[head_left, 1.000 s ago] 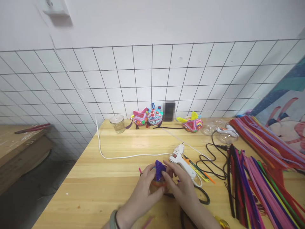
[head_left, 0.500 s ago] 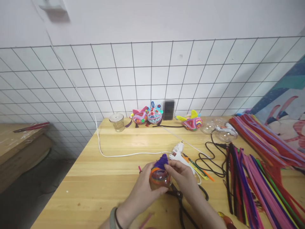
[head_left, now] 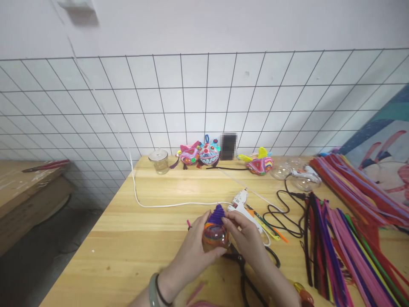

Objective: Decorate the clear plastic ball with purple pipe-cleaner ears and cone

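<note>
Between my two hands is a clear plastic ball point(head_left: 216, 239), its upper part covered with orange and other coloured bands. A purple cone of coiled pipe cleaner point(head_left: 217, 214) tops it. My left hand point(head_left: 195, 243) is wrapped round the ball's left side, thumb along the bottom. The fingers of my right hand point(head_left: 242, 232) pinch the lower right edge of the purple cone. Black-handled scissors point(head_left: 240, 259) lie under my right wrist, partly covered. Just beyond my right hand rests a white glue gun point(head_left: 239, 200), nozzle pointing away.
Pipe cleaner bundles point(head_left: 338, 247) fill the right side. Finished colourful fish ornaments point(head_left: 209, 153), a lidded clear cup point(head_left: 159, 162) and clear plastic balls point(head_left: 305, 181) stand along the wall. A black cord point(head_left: 283, 213) coils right of the glue gun; its white cord point(head_left: 179, 205) crosses the table.
The view has shifted slightly. Both hands keep their hold on the ball and purple cone, which looks a little more upright now.
</note>
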`<state>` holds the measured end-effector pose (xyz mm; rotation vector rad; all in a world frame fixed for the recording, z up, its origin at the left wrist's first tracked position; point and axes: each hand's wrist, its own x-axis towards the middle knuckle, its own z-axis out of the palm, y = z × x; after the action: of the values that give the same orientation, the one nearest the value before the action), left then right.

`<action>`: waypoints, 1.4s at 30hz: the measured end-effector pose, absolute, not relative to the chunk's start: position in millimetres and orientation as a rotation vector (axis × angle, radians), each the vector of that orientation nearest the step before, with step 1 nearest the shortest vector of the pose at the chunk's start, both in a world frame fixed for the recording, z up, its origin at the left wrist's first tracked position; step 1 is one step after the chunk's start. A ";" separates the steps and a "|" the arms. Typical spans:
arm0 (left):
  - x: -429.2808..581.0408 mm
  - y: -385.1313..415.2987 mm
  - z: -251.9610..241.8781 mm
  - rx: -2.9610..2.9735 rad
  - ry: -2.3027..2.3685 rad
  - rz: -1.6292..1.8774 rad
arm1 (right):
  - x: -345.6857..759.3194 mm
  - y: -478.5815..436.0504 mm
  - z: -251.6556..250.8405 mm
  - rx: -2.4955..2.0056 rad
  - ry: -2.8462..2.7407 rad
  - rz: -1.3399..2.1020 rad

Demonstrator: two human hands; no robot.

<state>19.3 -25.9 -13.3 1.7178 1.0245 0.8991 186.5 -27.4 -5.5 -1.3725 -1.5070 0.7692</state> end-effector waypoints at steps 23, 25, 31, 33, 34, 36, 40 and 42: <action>26.6 -9.5 -14.2 1.278 0.884 1.111 | 184.6 -27.6 -7.9 -1.251 -1.532 0.692; 26.7 -9.0 -13.1 1.185 0.911 1.106 | 185.3 -27.4 -9.3 -1.281 -1.466 0.701; 26.5 -10.2 -8.6 1.028 1.017 1.084 | 184.0 -25.4 -16.9 -1.273 -1.332 0.796; 26.6 -10.5 -7.9 1.024 1.025 1.082 | 183.3 -25.1 -18.5 -1.247 -1.312 0.837; 26.5 -10.5 -7.7 1.029 1.023 1.079 | 183.1 -25.0 -19.1 -1.241 -1.311 0.847; 25.9 -10.0 -7.7 1.050 1.012 1.081 | 182.9 -25.0 -19.8 -1.238 -1.314 0.847; 23.4 -7.7 -8.5 1.115 1.003 1.081 | 182.9 -25.2 -18.5 -1.235 -1.329 0.812; 21.8 -6.6 -9.1 1.154 1.010 1.065 | 182.8 -25.3 -15.7 -1.238 -1.378 0.774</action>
<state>21.8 -6.6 -9.1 1.1540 1.0097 1.0646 182.8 -25.3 -15.7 -1.2379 -1.3777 0.7736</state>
